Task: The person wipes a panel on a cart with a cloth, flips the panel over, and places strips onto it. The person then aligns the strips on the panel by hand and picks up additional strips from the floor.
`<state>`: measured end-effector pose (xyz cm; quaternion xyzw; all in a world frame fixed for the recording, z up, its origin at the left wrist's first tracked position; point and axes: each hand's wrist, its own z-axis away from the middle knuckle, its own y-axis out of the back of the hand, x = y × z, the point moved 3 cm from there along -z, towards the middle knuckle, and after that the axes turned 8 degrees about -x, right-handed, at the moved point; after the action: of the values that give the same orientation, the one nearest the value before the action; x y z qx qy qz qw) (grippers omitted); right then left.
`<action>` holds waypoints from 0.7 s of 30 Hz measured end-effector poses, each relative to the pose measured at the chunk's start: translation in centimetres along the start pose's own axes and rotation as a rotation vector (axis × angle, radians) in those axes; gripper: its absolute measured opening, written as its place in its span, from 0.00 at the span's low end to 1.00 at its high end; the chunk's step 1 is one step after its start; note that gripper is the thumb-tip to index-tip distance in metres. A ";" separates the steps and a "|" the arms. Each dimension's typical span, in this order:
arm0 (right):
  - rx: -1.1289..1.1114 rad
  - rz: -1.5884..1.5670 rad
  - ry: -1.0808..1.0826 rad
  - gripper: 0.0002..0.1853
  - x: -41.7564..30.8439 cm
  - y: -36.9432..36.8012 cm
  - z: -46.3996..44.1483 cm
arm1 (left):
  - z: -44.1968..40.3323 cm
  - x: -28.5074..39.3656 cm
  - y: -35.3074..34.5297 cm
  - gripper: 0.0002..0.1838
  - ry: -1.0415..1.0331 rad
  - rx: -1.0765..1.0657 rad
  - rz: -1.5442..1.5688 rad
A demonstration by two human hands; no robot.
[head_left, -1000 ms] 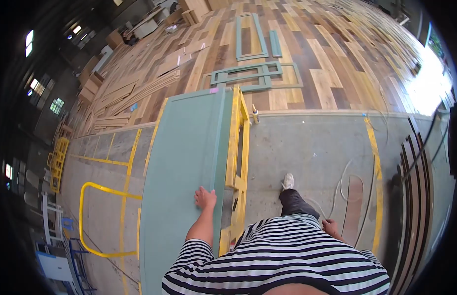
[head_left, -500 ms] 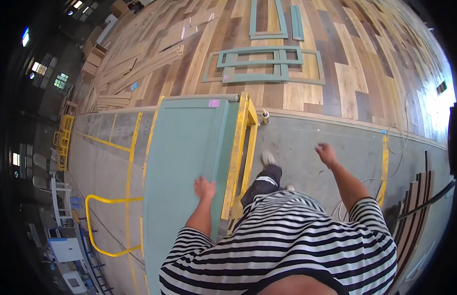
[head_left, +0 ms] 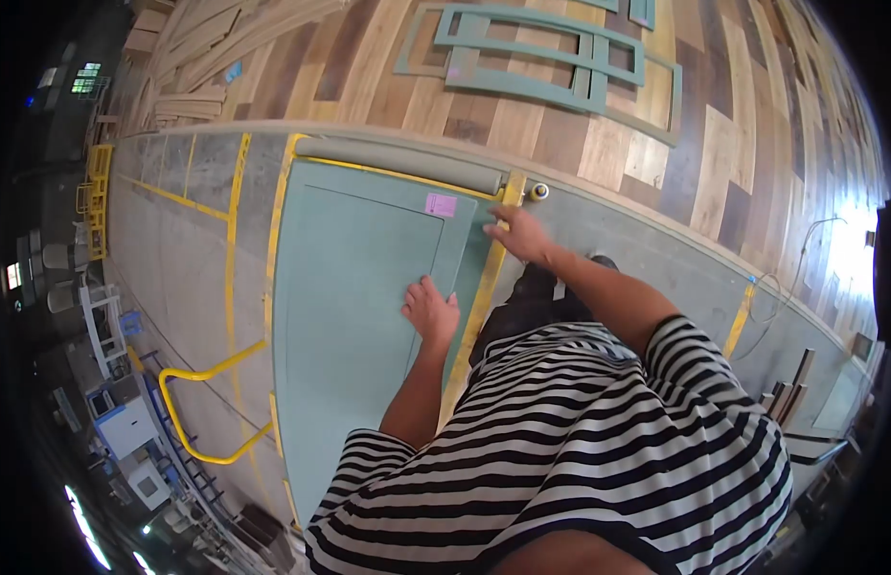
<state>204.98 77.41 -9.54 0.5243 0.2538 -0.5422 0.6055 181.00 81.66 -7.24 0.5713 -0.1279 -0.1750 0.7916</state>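
A large grey-green framed door panel (head_left: 354, 278) lies flat on a yellow metal cart (head_left: 482, 311). A pink label (head_left: 441, 205) is stuck near its far right corner. My left hand (head_left: 431, 311) rests on the panel beside its right-hand frame strip, fingers apart and holding nothing. Over the cart's yellow rail, close to the panel's right edge, is my right hand (head_left: 518, 234). Its fingers point left and are apart, with nothing seen in them. Whether it touches the rail or the panel I cannot tell.
A grey roller (head_left: 398, 165) spans the cart's far end. Beside its corner stands a small bottle (head_left: 538, 192). Several green frames (head_left: 532, 67) lie on the wood-plank floor (head_left: 369, 96) beyond. A yellow tube handle (head_left: 168, 412) sticks out left; a cable (head_left: 773, 299) lies right.
My right hand has swung in from the right to the cart's rail. My left hand has moved farther along the panel. The view has moved nearer the cart's far end.
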 end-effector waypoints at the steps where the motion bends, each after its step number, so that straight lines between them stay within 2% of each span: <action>1: 0.046 0.045 0.029 0.25 -0.2 -0.1 -1.8 | -0.1 0.2 0.3 0.34 0.004 -0.026 -0.005; 2: 0.088 0.096 0.064 0.25 -0.4 0.1 -3.3 | -0.4 0.6 0.3 0.34 0.012 -0.048 -0.004; 7: -0.089 0.101 -0.023 0.23 -1.0 -1.2 -6.9 | -1.0 0.7 0.4 0.34 0.062 -0.100 0.040; 12: -0.103 0.109 0.023 0.22 -0.7 -0.6 -7.2 | -1.6 1.3 0.5 0.34 0.113 -0.152 0.077; 14: -0.062 0.128 0.000 0.21 -0.8 -0.5 -7.0 | -1.6 1.4 0.7 0.34 0.117 -0.149 0.035; 21: -0.130 0.029 -0.058 0.19 -0.6 0.3 -7.1 | -1.5 1.6 0.6 0.35 0.110 -0.135 0.031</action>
<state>206.92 84.07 -11.19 0.4715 0.2633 -0.5309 0.6530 183.15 82.48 -7.16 0.5233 -0.0811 -0.1391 0.8368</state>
